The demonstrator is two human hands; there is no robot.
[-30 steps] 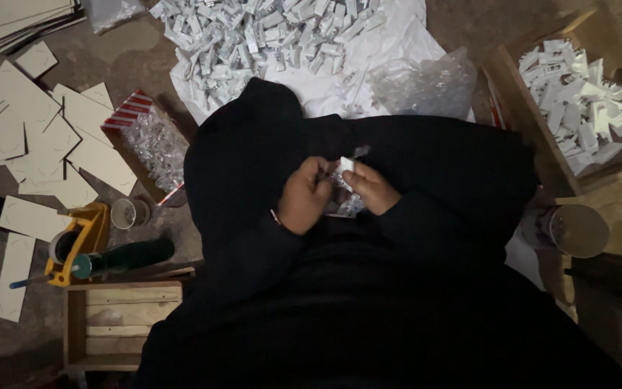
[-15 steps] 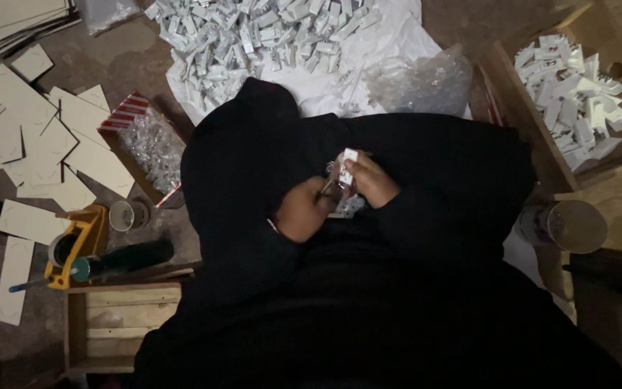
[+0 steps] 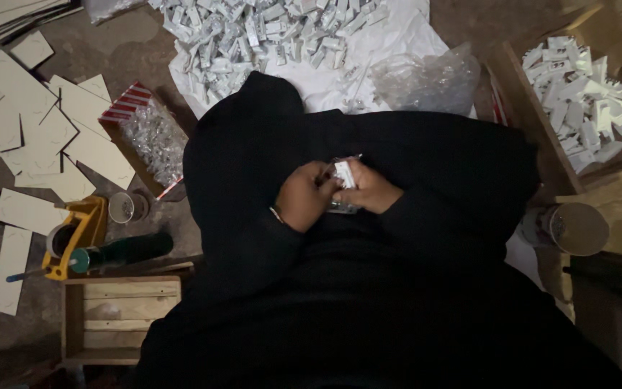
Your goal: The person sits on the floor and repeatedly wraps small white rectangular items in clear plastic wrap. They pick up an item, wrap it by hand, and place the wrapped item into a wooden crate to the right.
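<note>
I sit on the floor in black clothing, both hands over my lap. My left hand and my right hand meet around a small white packet wrapped in clear plastic, each gripping a side of it. Part of the packet is hidden by my fingers. A big heap of similar small white packets lies on white paper ahead of my knees.
A wooden box of white packets stands at the right, a crumpled clear bag beside it, a metal cup nearer. At the left lie flat card pieces, a tray of clear wrappers, a yellow tape dispenser, a screwdriver and a wooden crate.
My hands have stayed together in my lap while turning the small packet; the white face of it now shows upright between my fingers.
</note>
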